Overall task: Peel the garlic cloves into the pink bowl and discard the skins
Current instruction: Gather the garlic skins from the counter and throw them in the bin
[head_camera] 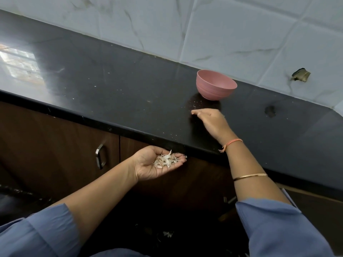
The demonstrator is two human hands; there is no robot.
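Two hands show: the left hand [148, 166], well in front of the pink bowl [216, 85] and off the bench [111, 89], lies palm up, grip apart, cupping garlic skins [166, 160]. The right hand [211, 121] rests just before the bowl, fingers bent down; its grip I cannot tell.

Sleeves: loose blue-grey fabric, left sleeve [37, 229] and right sleeve [274, 225], cuffs ending mid-forearm, soft folds. Right wrist: orange thread [232, 143], knotted, frayed ends hanging. Right forearm: thin gold bangle [250, 176], plain.
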